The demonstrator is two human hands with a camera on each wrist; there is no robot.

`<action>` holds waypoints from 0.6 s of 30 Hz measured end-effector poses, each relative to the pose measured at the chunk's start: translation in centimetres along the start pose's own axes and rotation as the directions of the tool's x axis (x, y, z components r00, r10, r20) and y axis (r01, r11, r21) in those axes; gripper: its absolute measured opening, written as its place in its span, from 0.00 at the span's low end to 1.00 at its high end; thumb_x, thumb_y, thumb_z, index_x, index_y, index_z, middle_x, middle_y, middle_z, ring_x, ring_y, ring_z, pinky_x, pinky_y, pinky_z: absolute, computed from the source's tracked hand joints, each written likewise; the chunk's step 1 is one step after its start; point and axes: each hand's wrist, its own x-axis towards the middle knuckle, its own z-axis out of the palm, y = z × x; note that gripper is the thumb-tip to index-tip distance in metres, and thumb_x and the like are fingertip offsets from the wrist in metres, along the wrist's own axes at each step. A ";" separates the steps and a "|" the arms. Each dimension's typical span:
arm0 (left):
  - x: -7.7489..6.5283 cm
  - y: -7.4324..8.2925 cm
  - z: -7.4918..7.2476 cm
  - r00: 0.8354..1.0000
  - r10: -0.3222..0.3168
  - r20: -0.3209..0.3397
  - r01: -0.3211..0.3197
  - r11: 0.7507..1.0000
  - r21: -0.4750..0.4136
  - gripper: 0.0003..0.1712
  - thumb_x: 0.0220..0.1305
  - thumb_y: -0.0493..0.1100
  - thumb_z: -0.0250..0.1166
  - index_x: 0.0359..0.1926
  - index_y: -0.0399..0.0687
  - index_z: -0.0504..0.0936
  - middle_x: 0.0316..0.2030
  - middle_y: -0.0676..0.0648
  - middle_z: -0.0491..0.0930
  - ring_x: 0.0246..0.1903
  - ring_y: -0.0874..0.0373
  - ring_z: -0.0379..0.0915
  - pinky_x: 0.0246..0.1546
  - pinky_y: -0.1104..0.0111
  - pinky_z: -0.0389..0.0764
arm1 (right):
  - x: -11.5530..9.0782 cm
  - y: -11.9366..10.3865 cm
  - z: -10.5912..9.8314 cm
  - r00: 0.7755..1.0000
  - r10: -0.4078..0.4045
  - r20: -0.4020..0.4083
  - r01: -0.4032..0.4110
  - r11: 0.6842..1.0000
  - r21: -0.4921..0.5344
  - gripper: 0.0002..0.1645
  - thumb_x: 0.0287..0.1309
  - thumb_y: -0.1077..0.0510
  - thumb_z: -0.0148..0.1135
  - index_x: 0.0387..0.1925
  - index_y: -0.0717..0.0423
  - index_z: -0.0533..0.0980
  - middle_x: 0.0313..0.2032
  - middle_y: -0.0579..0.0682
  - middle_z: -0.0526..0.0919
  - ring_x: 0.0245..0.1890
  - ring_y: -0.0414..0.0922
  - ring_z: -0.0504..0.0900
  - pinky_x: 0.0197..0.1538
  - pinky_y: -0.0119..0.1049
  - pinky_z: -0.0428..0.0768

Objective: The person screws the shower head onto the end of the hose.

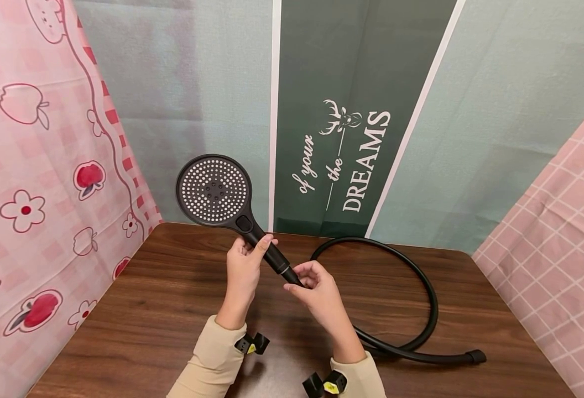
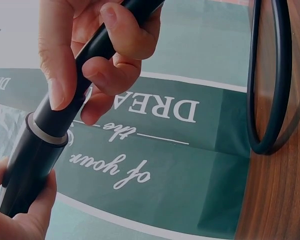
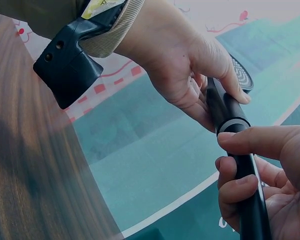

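A black shower head, its round face dotted with pale nozzles, is held above the table and tilted up to the left. My left hand grips its handle, thumb on the near side. Just below, my right hand pinches the end fitting of a black shower hose between thumb and fingers. Handle and fitting meet end to end at a pale ring in the left wrist view. From the right wrist, the fitting lines up with the handle; the thread is hidden.
The hose loops over the right side of the brown wooden table, its free end lying near the right. A green cloth with white lettering hangs behind. Pink patterned cloths stand at both sides.
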 end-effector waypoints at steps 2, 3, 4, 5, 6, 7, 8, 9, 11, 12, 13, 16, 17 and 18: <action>0.0 0.0 0.0 1.000 0.001 0.001 -0.001 1.000 -0.001 0.14 0.66 0.37 0.66 0.49 0.34 0.74 0.35 0.46 0.88 0.36 0.64 0.86 0.44 0.74 0.82 | -0.1 -0.1 0.0 1.000 0.000 0.000 0.000 1.000 0.006 0.19 0.49 0.67 0.74 0.43 0.62 0.76 0.31 0.53 0.82 0.19 0.37 0.68 0.21 0.29 0.66; 0.0 0.0 0.0 1.000 0.002 0.001 -0.002 1.000 -0.001 0.14 0.66 0.37 0.66 0.49 0.34 0.75 0.35 0.46 0.88 0.36 0.63 0.86 0.44 0.74 0.82 | -0.1 -0.2 0.0 1.000 0.000 0.000 0.000 1.000 0.008 0.19 0.49 0.67 0.74 0.43 0.61 0.76 0.31 0.53 0.82 0.19 0.37 0.68 0.21 0.29 0.66; 0.0 0.0 0.0 1.000 0.002 0.000 -0.002 1.000 -0.001 0.14 0.66 0.37 0.66 0.49 0.34 0.75 0.34 0.47 0.88 0.36 0.63 0.87 0.44 0.74 0.82 | -0.1 -0.2 0.0 1.000 0.001 0.000 -0.001 1.000 0.009 0.19 0.49 0.67 0.74 0.43 0.61 0.76 0.31 0.54 0.82 0.19 0.37 0.68 0.21 0.29 0.66; 0.0 -0.1 0.0 1.000 0.002 -0.001 -0.002 1.000 0.000 0.14 0.66 0.37 0.66 0.49 0.34 0.75 0.34 0.48 0.88 0.37 0.62 0.87 0.44 0.74 0.82 | -0.1 -0.3 0.0 1.000 0.002 -0.003 -0.002 1.000 0.010 0.19 0.49 0.67 0.74 0.43 0.61 0.77 0.31 0.54 0.82 0.20 0.37 0.68 0.22 0.29 0.66; 0.0 -0.1 0.0 1.000 0.002 -0.001 -0.002 1.000 0.000 0.14 0.66 0.37 0.66 0.49 0.34 0.75 0.33 0.49 0.88 0.37 0.61 0.87 0.44 0.74 0.81 | -0.1 -0.3 0.0 1.000 0.003 -0.005 -0.003 1.000 0.008 0.19 0.49 0.67 0.75 0.43 0.61 0.77 0.31 0.53 0.82 0.20 0.37 0.69 0.22 0.29 0.66; 0.0 -0.1 0.0 1.000 0.002 -0.002 -0.002 1.000 0.002 0.14 0.66 0.37 0.66 0.49 0.34 0.75 0.33 0.50 0.88 0.37 0.60 0.87 0.44 0.74 0.81 | -0.1 -0.2 0.0 1.000 0.001 -0.008 -0.001 1.000 0.004 0.19 0.49 0.67 0.75 0.43 0.61 0.77 0.31 0.53 0.82 0.20 0.38 0.69 0.22 0.29 0.66; 0.0 -0.1 0.0 1.000 0.002 -0.003 -0.002 1.000 0.003 0.15 0.66 0.38 0.66 0.49 0.35 0.75 0.32 0.50 0.88 0.38 0.59 0.87 0.44 0.74 0.81 | -0.1 -0.2 0.0 1.000 0.002 -0.011 -0.002 1.000 0.000 0.19 0.49 0.67 0.75 0.43 0.62 0.77 0.31 0.53 0.82 0.21 0.38 0.70 0.22 0.29 0.67; 0.0 -0.1 0.0 1.000 0.002 -0.004 -0.002 1.000 0.003 0.15 0.66 0.38 0.66 0.48 0.35 0.75 0.32 0.50 0.88 0.38 0.59 0.87 0.44 0.74 0.82 | -0.1 -0.2 0.0 1.000 0.001 -0.014 -0.001 1.000 -0.006 0.19 0.49 0.66 0.75 0.43 0.62 0.77 0.31 0.53 0.82 0.21 0.38 0.70 0.22 0.29 0.67; 0.0 -0.1 0.0 1.000 0.002 -0.005 -0.002 1.000 0.002 0.15 0.66 0.38 0.66 0.49 0.35 0.75 0.33 0.50 0.88 0.38 0.58 0.87 0.44 0.74 0.82 | -0.1 -0.1 0.0 1.000 0.001 -0.018 -0.001 1.000 -0.017 0.18 0.49 0.66 0.75 0.43 0.62 0.77 0.31 0.53 0.82 0.21 0.37 0.70 0.22 0.29 0.67; 0.0 -0.1 0.0 1.000 0.003 -0.006 -0.003 1.000 0.002 0.15 0.66 0.38 0.66 0.48 0.35 0.75 0.33 0.50 0.88 0.38 0.58 0.87 0.44 0.74 0.82 | 0.0 0.0 0.0 1.000 0.000 -0.017 0.000 1.000 -0.024 0.18 0.49 0.66 0.74 0.43 0.62 0.77 0.30 0.53 0.82 0.21 0.37 0.69 0.22 0.29 0.67; 0.0 -0.1 0.0 1.000 0.003 -0.007 -0.003 1.000 0.002 0.15 0.66 0.38 0.66 0.48 0.35 0.75 0.33 0.50 0.88 0.38 0.59 0.87 0.44 0.74 0.82 | 0.0 0.0 0.0 1.000 -0.004 -0.017 0.003 1.000 -0.030 0.18 0.50 0.66 0.74 0.43 0.62 0.77 0.30 0.53 0.82 0.20 0.37 0.69 0.22 0.29 0.67; 0.0 -0.1 0.0 1.000 0.001 -0.007 -0.001 1.000 0.002 0.15 0.66 0.38 0.67 0.48 0.35 0.75 0.32 0.51 0.88 0.37 0.60 0.87 0.44 0.74 0.82 | -0.1 0.1 0.0 1.000 -0.008 -0.015 0.007 0.999 -0.037 0.18 0.50 0.65 0.74 0.43 0.62 0.77 0.30 0.52 0.82 0.20 0.37 0.68 0.22 0.29 0.67; 0.0 -0.1 0.0 1.000 0.001 -0.007 -0.001 1.000 0.002 0.14 0.66 0.38 0.67 0.48 0.35 0.75 0.32 0.51 0.88 0.37 0.60 0.87 0.44 0.74 0.82 | -0.1 0.1 0.0 1.000 -0.010 -0.014 0.009 0.999 -0.035 0.18 0.50 0.65 0.74 0.43 0.61 0.77 0.30 0.52 0.82 0.20 0.37 0.69 0.22 0.29 0.68; 0.0 -0.1 0.0 1.000 0.001 -0.007 -0.001 1.000 0.004 0.14 0.66 0.38 0.67 0.48 0.35 0.75 0.32 0.51 0.88 0.37 0.59 0.87 0.44 0.74 0.82 | -0.1 0.1 0.0 1.000 -0.012 -0.012 0.011 0.999 -0.032 0.18 0.50 0.65 0.74 0.43 0.61 0.77 0.31 0.51 0.82 0.20 0.37 0.69 0.23 0.29 0.68</action>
